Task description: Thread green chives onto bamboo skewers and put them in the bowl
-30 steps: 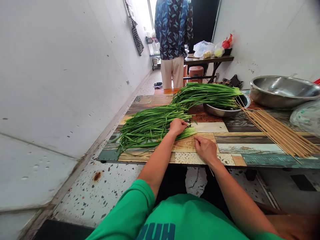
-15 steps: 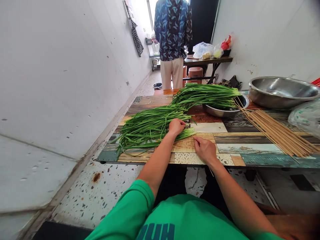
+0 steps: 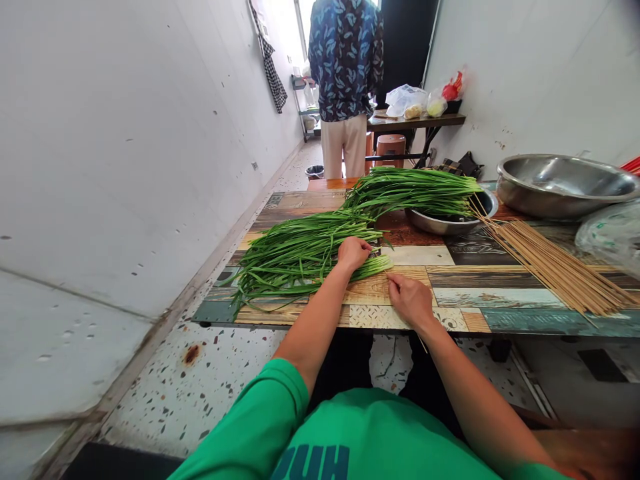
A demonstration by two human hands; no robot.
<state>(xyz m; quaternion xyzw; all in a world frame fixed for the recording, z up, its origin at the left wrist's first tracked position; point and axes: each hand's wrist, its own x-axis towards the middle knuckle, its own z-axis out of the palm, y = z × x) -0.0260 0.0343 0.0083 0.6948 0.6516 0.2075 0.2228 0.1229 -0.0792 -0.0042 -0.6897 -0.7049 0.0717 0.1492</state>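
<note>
My left hand (image 3: 355, 253) is closed at the pale stem ends of the garlic chives (image 3: 290, 257), which lie in a leafy heap with their tips to the left. Its fingertips pinch some stems; exactly how many is hidden. To the right, my right hand (image 3: 411, 300) grips a thin bamboo skewer (image 3: 423, 345). One end of the skewer shows below the wrist, and its point is close to the cut stem ends. More chives (image 3: 415, 190) rest across a metal bowl (image 3: 440, 225) farther back.
Loose bamboo skewers (image 3: 560, 267) fan out on the wood-patterned table (image 3: 475, 297) at the right. Behind them are a large steel basin (image 3: 565, 197) and a clear plastic bag (image 3: 613, 233). A person (image 3: 346, 73) stands with their back to me near another table (image 3: 425, 123).
Both hands stay in nearly the same place, and the chives lie as before. The view has shifted very slightly.
</note>
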